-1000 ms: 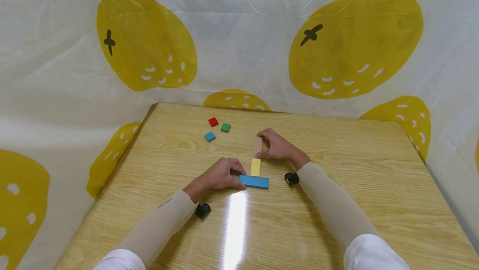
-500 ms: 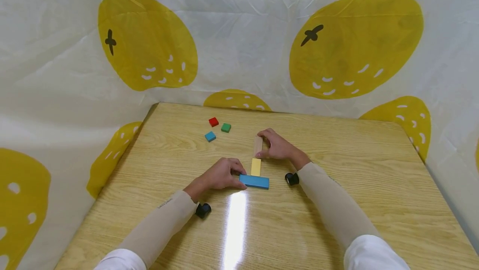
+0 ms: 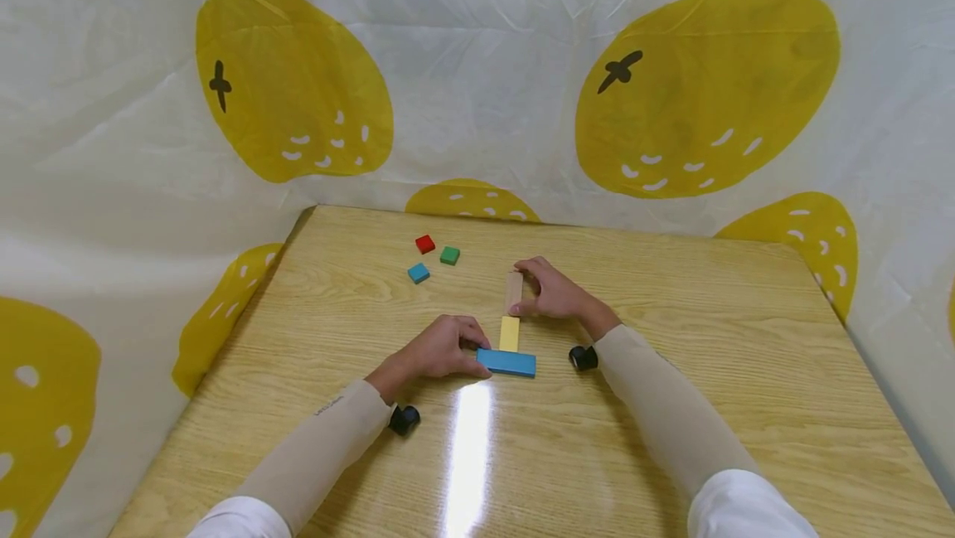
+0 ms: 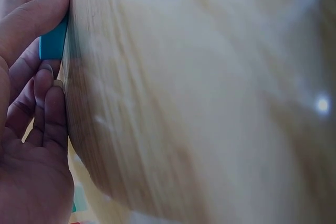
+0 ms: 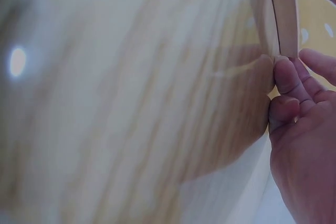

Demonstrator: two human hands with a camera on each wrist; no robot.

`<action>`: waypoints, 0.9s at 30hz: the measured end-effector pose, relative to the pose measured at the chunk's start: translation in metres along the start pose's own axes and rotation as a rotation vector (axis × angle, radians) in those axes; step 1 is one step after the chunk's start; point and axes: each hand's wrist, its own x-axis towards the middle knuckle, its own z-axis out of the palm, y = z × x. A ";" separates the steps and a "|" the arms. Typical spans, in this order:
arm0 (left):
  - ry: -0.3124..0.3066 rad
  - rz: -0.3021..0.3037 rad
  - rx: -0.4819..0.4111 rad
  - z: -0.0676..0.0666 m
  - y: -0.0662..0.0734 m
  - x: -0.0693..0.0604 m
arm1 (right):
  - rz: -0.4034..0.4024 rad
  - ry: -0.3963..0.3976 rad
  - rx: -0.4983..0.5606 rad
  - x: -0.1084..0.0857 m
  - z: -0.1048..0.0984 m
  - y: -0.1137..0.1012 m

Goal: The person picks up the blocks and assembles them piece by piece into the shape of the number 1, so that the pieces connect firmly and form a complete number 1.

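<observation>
A long blue block (image 3: pixel 509 362) lies crosswise on the table, and my left hand (image 3: pixel 446 347) pinches its left end between thumb and fingers. In the left wrist view, the thumb (image 4: pixel 39 17) presses along the side of this blue block (image 4: pixel 53 40). Behind it, a yellow block (image 3: pixel 510 333) points away from me, its near end against the blue one. Farther back in the same line lies a plain wooden block (image 3: pixel 514 293). My right hand (image 3: pixel 554 289) holds the wooden block from the right, thumb at the near end and fingers at the far end.
Small red (image 3: pixel 425 244), green (image 3: pixel 450 255) and light blue (image 3: pixel 419 273) square blocks lie apart from the row, toward the back left of the wooden table (image 3: pixel 671 298). A white curtain (image 3: pixel 477 90) with yellow fruit prints hangs behind the table and at its sides.
</observation>
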 end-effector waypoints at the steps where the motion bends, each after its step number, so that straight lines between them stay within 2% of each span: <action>1: 0.000 -0.001 -0.001 0.000 0.000 0.000 | 0.001 0.001 -0.001 0.000 0.000 0.000; 17: -0.004 -0.018 -0.003 0.000 -0.001 0.000 | 0.016 -0.004 -0.009 -0.005 -0.002 0.005; 27: -0.008 -0.028 0.000 0.001 -0.002 0.001 | 0.016 -0.011 0.021 -0.011 -0.006 0.003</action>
